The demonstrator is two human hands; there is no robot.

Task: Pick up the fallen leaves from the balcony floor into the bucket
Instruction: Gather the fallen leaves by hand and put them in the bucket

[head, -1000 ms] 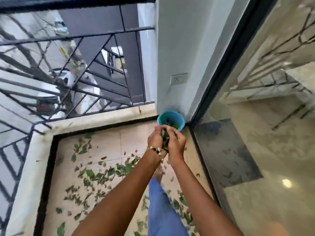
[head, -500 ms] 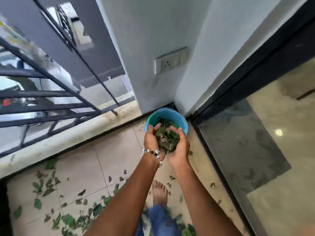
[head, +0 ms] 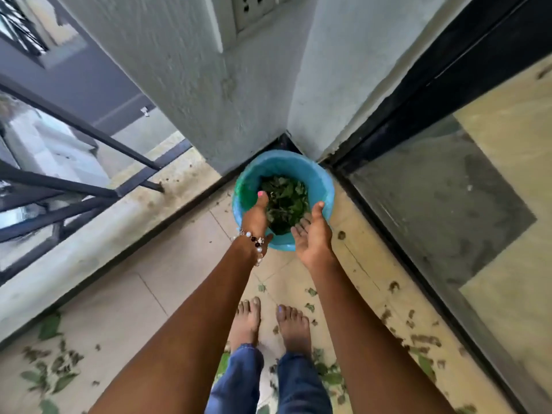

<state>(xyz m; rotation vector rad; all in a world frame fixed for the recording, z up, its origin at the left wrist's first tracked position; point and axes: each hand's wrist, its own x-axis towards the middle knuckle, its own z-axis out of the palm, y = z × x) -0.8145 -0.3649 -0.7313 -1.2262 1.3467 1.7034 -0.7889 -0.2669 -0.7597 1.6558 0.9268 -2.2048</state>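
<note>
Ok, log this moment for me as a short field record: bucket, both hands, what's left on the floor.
bucket: blue, upright, on the floor in the wall corner beside the glass door
contents: green leaves heaped inside
left hand: over the near rim, fingers reaching down into the bucket, nothing seen held; bracelet on the wrist
right hand: palm up over the near rim, fingers spread, empty
floor: loose leaves scattered around the feet and along the door track
task state: unfinished
</note>
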